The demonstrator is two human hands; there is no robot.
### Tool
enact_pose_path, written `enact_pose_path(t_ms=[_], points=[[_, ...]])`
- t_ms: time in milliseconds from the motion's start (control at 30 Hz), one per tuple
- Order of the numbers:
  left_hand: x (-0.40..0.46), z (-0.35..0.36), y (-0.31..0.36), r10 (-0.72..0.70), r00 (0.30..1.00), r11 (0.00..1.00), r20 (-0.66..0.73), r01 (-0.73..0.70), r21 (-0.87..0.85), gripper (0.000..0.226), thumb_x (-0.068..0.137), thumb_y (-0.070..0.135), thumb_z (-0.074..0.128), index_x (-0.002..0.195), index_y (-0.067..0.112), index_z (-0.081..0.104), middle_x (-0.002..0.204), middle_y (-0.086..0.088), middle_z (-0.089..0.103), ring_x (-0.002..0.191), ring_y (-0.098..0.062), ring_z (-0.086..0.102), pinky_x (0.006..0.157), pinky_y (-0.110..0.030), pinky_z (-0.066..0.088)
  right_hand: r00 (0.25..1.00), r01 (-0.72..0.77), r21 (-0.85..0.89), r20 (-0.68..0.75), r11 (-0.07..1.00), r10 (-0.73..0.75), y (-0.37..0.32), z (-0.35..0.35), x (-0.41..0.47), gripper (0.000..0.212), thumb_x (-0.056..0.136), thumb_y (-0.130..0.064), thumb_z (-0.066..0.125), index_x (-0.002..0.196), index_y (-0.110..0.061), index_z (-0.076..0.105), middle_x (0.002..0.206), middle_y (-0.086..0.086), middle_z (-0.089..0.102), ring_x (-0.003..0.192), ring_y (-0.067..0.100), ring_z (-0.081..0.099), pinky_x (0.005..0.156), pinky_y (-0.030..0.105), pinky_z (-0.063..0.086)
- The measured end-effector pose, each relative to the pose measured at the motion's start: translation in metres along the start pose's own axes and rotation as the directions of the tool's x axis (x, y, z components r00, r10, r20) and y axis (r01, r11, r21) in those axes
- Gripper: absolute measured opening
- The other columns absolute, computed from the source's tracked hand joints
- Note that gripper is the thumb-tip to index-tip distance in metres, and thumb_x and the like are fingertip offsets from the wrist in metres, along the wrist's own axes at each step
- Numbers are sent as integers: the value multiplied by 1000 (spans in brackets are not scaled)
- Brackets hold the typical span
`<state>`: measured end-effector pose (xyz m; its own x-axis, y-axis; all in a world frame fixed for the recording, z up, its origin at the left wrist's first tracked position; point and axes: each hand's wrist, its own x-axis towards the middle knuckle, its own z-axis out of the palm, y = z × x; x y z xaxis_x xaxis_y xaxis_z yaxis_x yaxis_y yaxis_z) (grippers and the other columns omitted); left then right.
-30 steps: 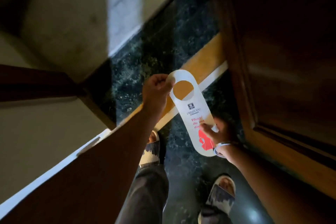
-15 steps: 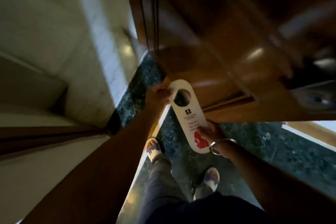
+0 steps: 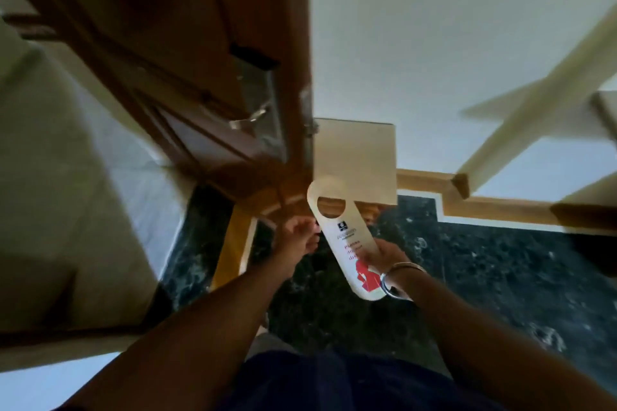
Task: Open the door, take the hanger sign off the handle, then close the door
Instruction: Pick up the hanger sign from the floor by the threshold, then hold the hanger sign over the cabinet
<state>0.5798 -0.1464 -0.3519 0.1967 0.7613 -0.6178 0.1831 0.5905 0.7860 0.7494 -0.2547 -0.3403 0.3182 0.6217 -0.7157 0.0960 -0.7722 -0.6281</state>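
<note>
The white hanger sign point(image 3: 337, 230), with a round hole at its top and red print lower down, is off the handle and held over the dark floor. My right hand point(image 3: 379, 255), a metal bangle on its wrist, grips the sign's lower half. Just left of the sign is my left hand point(image 3: 295, 238), fingers loosely curled at the sign's edge; blur hides whether they grip it. The brown wooden door point(image 3: 187, 43) fills the upper left, its edge facing me. Its silver lever handle point(image 3: 250, 118) is bare, above and left of both hands.
A white wall point(image 3: 450, 43) stands right of the door edge, with a beige square panel point(image 3: 354, 160) just behind the sign. Wooden skirting point(image 3: 500, 210) runs along the wall's base. Dark green marble floor point(image 3: 500, 277) lies below. My dark clothing fills the bottom.
The view swung left to right, bringing the door's edge and handle into sight. My left hand slid from the sign's top down to its left edge. My right hand kept its grip.
</note>
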Motion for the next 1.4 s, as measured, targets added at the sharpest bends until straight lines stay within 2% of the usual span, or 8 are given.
enact_pose_path(t_ms=[167, 300, 467, 633, 733, 1100, 1233, 1400], points=[[0, 119, 31, -39, 992, 999, 118, 37, 22, 15, 91, 11, 66, 104, 8, 60, 114, -11, 65, 106, -27, 63, 82, -35, 56, 987, 73, 183, -154, 980, -45, 10, -76, 2, 16, 87, -8, 58, 102, -7, 63, 81, 13, 69, 65, 23, 67, 53, 32, 55], [41, 165, 70, 0, 998, 1000, 59, 1, -22, 20, 86, 4, 69, 99, 12, 56, 100, -11, 66, 89, -23, 67, 57, -24, 57, 982, 76, 271, -188, 960, -25, -6, -116, 37, 7, 87, -5, 57, 88, -11, 62, 72, 14, 68, 51, 19, 66, 42, 27, 53], [122, 203, 121, -5, 998, 1000, 69, 5, 10, 15, 87, 4, 68, 97, 13, 60, 100, -14, 71, 87, -24, 70, 70, -32, 59, 983, 86, 260, -179, 962, -39, -47, -160, 106, 6, 88, -9, 58, 93, -12, 60, 85, 15, 69, 73, 29, 70, 63, 40, 59], [207, 233, 164, -47, 996, 999, 80, 45, 28, 15, 91, 6, 63, 105, 8, 62, 101, -15, 72, 88, -24, 71, 69, -31, 59, 990, 38, 186, -144, 982, -11, -85, -194, 189, 19, 87, -11, 62, 105, -9, 59, 91, 2, 68, 71, 10, 64, 47, 15, 47], [269, 249, 171, -58, 998, 995, 31, 56, 86, 12, 91, 8, 63, 103, 12, 62, 95, -11, 70, 85, -22, 69, 71, -32, 58, 993, 31, 135, -113, 990, -16, -90, -204, 262, 23, 87, -9, 61, 109, -5, 62, 102, 8, 70, 83, 18, 65, 57, 18, 47], [478, 268, 85, -98, 992, 916, -74, 119, 384, 14, 87, 13, 69, 99, 6, 66, 84, -6, 69, 70, -15, 62, 62, -26, 53, 995, -94, 20, -42, 995, 94, -36, -191, 488, 19, 76, -11, 75, 83, -17, 58, 88, 3, 66, 81, 23, 65, 72, 35, 56], [531, 265, 31, -142, 976, 910, -167, 195, 367, 20, 81, 7, 74, 100, 4, 69, 81, -6, 70, 62, -10, 61, 55, -19, 49, 993, -114, -34, -29, 993, 113, 6, -175, 551, 24, 72, -14, 80, 77, -19, 57, 84, 2, 68, 72, 16, 65, 58, 25, 52], [545, 266, 21, -198, 965, 921, -173, 243, 303, 29, 80, -1, 71, 109, -1, 67, 94, -14, 71, 64, -10, 60, 56, -18, 50, 992, -107, -201, -85, 974, 91, 12, -175, 563, 27, 73, -20, 79, 71, -22, 52, 78, -2, 62, 76, 19, 61, 70, 32, 51]])
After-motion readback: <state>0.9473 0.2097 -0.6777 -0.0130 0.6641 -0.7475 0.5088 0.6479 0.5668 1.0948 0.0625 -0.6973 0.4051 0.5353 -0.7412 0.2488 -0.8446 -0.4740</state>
